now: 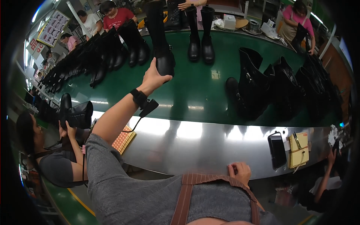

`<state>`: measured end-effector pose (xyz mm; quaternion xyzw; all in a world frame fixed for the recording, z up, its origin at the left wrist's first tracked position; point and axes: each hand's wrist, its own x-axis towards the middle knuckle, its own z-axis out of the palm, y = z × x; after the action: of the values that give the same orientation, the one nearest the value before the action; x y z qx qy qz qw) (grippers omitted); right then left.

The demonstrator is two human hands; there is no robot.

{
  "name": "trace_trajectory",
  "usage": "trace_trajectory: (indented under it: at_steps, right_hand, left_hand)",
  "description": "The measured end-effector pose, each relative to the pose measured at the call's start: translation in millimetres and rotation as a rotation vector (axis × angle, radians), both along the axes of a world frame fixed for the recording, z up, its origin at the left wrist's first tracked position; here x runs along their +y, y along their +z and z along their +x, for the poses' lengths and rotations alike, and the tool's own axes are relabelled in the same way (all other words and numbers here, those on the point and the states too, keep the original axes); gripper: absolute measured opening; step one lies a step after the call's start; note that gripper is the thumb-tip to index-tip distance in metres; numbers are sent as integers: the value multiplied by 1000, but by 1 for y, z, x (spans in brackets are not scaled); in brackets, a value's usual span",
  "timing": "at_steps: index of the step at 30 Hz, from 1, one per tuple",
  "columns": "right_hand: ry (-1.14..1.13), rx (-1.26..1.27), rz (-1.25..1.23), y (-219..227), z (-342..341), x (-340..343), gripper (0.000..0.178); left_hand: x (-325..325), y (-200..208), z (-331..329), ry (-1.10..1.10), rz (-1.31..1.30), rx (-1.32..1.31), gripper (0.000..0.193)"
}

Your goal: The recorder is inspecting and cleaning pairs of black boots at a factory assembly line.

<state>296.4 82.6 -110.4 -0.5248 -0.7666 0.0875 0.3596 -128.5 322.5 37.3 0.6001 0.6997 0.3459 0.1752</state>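
Nearest me is a brown strap (184,198). My left grip (153,77) pinches a black boot (159,37) by its toe above the green surface (123,84); its tall leg points away (my right grip (242,172), loosely curled, is farther).

Green table (204,86) under tube light (316,18)

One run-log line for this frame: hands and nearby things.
left hand: gripping black boot by toe | right hand: curled near metal counter edge | nearby: upright boot pair
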Motion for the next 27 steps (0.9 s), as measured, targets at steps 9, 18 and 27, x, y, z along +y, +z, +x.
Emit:
trace_trajectory:
  at_steps: [9, 18, 27]
  right_hand:
    - [-77, -303, -434, -34, 23, -8, 14]
    - [-23, 382, -897, -115, 86, -41, 14]
    - [-448, -577, -1338, -63, 44, -6, 35]
  left_hand:
    - [257, -119, -25, 254, 182, 135, 110]
    - [292, -181, -48, 130, 120, 224, 77]
    - [281, -176, -166, 555, -94, 260, 84]
